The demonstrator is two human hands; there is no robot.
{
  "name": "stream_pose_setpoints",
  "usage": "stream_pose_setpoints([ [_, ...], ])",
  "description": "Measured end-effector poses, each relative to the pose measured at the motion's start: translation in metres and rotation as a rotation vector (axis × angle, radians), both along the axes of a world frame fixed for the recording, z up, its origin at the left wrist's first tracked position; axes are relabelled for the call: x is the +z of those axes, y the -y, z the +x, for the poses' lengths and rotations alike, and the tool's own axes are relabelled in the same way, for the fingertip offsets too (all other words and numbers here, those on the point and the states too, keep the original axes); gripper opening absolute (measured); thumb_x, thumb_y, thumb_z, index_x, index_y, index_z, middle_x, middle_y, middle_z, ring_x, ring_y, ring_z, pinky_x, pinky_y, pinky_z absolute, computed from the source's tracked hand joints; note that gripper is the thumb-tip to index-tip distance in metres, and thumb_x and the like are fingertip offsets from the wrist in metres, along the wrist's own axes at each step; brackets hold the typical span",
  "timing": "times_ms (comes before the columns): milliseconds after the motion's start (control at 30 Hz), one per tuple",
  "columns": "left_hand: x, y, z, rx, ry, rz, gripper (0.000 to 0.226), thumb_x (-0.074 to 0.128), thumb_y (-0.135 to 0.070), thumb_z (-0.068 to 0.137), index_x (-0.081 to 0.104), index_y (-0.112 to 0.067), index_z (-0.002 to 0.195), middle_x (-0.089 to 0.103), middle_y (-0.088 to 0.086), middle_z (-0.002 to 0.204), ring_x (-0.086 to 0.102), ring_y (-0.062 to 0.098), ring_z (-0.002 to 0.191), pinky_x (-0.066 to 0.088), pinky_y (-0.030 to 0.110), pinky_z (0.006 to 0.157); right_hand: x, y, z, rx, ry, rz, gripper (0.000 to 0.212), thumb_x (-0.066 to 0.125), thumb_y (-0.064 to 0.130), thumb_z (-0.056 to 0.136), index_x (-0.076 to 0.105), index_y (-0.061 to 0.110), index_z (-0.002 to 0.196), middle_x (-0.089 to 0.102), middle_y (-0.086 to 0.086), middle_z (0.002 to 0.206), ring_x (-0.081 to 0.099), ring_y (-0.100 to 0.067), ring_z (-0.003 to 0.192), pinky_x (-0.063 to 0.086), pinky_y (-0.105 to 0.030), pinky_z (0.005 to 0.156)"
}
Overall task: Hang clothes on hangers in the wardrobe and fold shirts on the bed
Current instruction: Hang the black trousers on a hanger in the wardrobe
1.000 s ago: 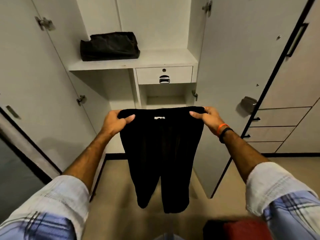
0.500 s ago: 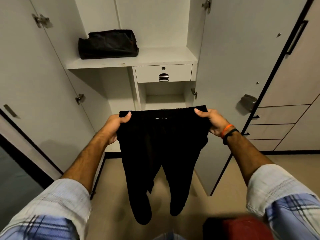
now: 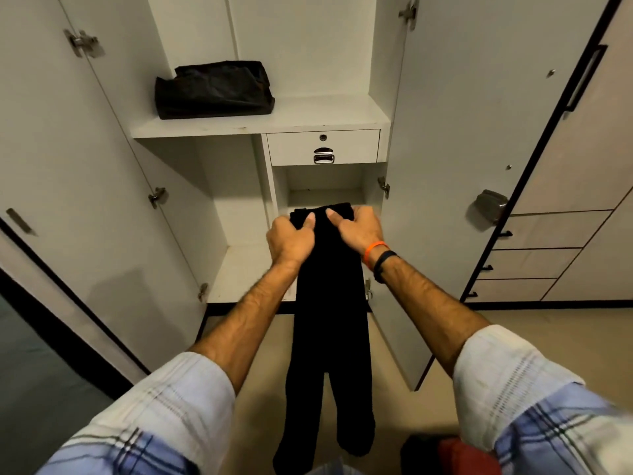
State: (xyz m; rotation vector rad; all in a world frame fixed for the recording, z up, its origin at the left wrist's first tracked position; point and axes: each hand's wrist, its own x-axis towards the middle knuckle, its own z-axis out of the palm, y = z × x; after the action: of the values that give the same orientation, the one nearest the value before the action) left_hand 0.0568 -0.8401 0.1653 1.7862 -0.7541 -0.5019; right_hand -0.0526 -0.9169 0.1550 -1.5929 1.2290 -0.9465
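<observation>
Step in hand: lengthwise folding of black trousers (image 3: 330,320), waistband halves brought together, likely ahead of hanging. Left hand (image 3: 291,236) and right hand (image 3: 358,231) pinching waistband, thumbs on top, hands nearly touching. Next move, by judgement: legs aligned, then draped over a hanger; none in view. Trousers: plain black, soft, hanging free before open wardrobe (image 3: 260,126), level with lower compartment, legs toward floor.

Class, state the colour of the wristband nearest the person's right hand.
Orange wristband, seen best in the head view.
</observation>
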Motion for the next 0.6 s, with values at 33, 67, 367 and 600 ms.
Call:
stream_pose_setpoints([
  [33,0.003,0.001,-0.007,-0.002,0.004,-0.009,0.03,0.067,-0.041,0.09,0.066,-0.012,0.099,0.07,0.007,0.105,0.066,0.026,0.098,0.054,0.032,0.087,0.002,-0.003,0.004,0.008,0.004,-0.036,0.029,0.068,0.041,0.088,0.073,0.013,0.083,0.073,0.002,0.081,0.069,-0.015,0.079,0.055,-0.03,0.069],
  [67,0.006,0.002,-0.014,-0.009,-0.001,-0.026,0.029,0.064,-0.043,0.092,0.063,-0.014,0.094,0.069,0.006,0.102,0.065,0.025,0.096,0.054,0.032,0.084,0.006,-0.007,0.006,0.018,-0.003,-0.061,0.032,0.065,0.043,0.09,0.073,0.013,0.08,0.072,0.001,0.078,0.067,-0.015,0.076,0.051,-0.027,0.064],
  [367,0.024,-0.003,-0.026,-0.277,-0.451,-0.15,0.082,0.034,-0.084,0.082,0.069,-0.015,0.109,0.071,0.016,0.113,0.07,0.022,0.099,0.057,0.046,0.091,0.02,-0.01,-0.002,0.287,0.012,0.011,0.02,0.059,0.03,0.059,0.067,0.021,0.076,0.07,0.004,0.076,0.065,-0.019,0.078,0.051,-0.039,0.076],
  [600,0.03,-0.004,-0.032,-0.42,-0.431,-0.085,0.06,0.044,-0.067,0.092,0.07,-0.015,0.104,0.074,0.006,0.105,0.072,0.019,0.096,0.06,0.043,0.084,0.017,-0.019,-0.003,0.067,0.0,-0.169,0.013,0.067,0.01,0.081,0.064,0.022,0.078,0.067,0.006,0.076,0.064,-0.008,0.072,0.049,-0.015,0.061],
])
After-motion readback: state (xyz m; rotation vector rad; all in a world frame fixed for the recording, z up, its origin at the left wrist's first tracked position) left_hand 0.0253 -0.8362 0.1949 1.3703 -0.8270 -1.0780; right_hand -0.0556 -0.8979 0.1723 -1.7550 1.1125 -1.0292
